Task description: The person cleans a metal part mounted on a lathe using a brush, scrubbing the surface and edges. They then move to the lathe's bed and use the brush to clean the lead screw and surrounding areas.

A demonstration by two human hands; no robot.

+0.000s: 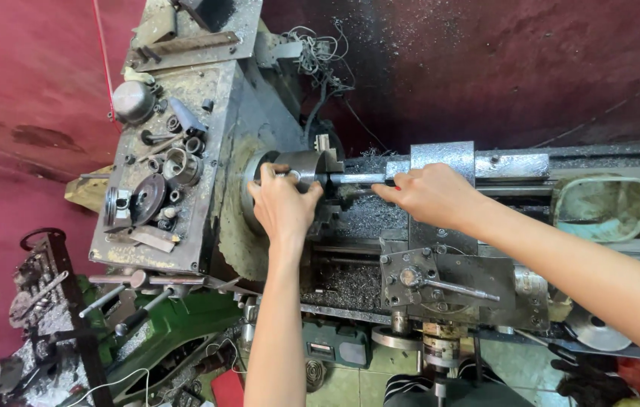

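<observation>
Two bare hands: left hand (284, 203), right hand (431, 194). One round grey steel chuck (299, 167). One thin bright metal rod (358, 179) sticking out of it. One grey worn metal lathe headstock (177, 143). One domed silver metal cap (133, 100) on top. One pale green cracked plastic tub (600, 206). One red flat card (227, 388) on the floor.

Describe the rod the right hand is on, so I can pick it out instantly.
Find the grey lathe, then its round chuck under the left hand. The rod sticks out sideways from the chuck to the right hand. It is thin, straight and shiny, unlike the dull parts around.
</observation>
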